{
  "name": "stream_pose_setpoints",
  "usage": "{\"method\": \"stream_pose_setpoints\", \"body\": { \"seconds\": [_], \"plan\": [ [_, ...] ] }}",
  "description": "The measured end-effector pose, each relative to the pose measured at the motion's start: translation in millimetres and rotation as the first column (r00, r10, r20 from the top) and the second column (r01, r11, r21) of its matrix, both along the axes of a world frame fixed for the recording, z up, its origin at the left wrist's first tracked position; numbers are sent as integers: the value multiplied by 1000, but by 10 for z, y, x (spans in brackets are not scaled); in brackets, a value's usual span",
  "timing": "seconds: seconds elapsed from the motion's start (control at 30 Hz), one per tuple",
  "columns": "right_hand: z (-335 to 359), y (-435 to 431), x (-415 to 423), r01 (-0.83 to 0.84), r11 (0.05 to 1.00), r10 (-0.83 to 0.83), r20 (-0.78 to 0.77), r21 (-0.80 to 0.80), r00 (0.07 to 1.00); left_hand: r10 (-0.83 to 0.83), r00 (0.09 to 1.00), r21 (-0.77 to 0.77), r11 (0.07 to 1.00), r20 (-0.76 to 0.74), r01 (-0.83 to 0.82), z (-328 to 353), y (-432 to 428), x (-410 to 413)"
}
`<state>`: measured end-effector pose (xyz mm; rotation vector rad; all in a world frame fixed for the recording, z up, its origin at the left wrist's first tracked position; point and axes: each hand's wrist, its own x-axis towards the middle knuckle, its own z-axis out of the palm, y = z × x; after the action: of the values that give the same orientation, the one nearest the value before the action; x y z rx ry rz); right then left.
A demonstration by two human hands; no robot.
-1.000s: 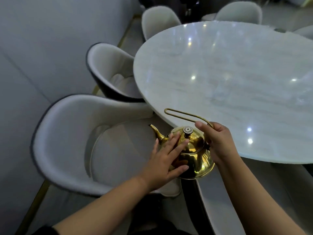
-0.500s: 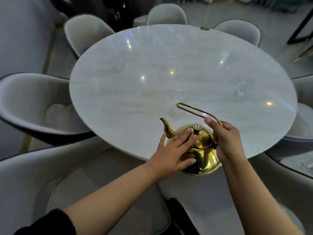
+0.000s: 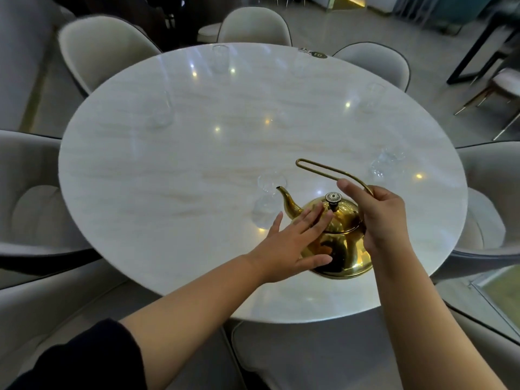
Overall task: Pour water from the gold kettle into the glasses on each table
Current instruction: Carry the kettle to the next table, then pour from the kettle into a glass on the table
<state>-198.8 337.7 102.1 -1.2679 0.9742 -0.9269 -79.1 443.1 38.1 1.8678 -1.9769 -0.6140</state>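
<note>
The gold kettle (image 3: 344,243) hangs over the near part of the round white marble table (image 3: 174,175). My right hand (image 3: 377,218) grips its thin wire handle. My left hand (image 3: 292,243) lies flat with fingers spread against the kettle's lid and side. Its spout points at the rim of a clear glass (image 3: 267,202) just left of it. Several more clear glasses stand around the table, one at the right (image 3: 385,164), one at the left (image 3: 160,114), one at the back (image 3: 221,59).
Pale upholstered chairs ring the table, one at the left (image 3: 31,209), one at the right (image 3: 489,220), one at the back (image 3: 253,25). A small round number tag (image 3: 318,54) lies at the far table edge. A dark table frame (image 3: 484,46) stands far right.
The view swung from the chairs at the left onto the whole table. The kettle, held the same way in both hands, moved from beyond the table edge to over the table, spout at the near glass.
</note>
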Motion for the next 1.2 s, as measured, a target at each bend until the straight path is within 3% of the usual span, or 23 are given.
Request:
{"method": "stream_pose_setpoints", "body": {
  "seconds": [0.57, 1.2],
  "plan": [
    [43, -434, 420, -76, 975, 17, -272, -208, 962, 62, 984, -14, 998, -167, -65, -121, -343, 135],
    [72, -513, 526, -131, 952, 16, -385, -275, 923, 79, 958, -24, 996, -276, -89, -162, -379, 137]
  ]
}}
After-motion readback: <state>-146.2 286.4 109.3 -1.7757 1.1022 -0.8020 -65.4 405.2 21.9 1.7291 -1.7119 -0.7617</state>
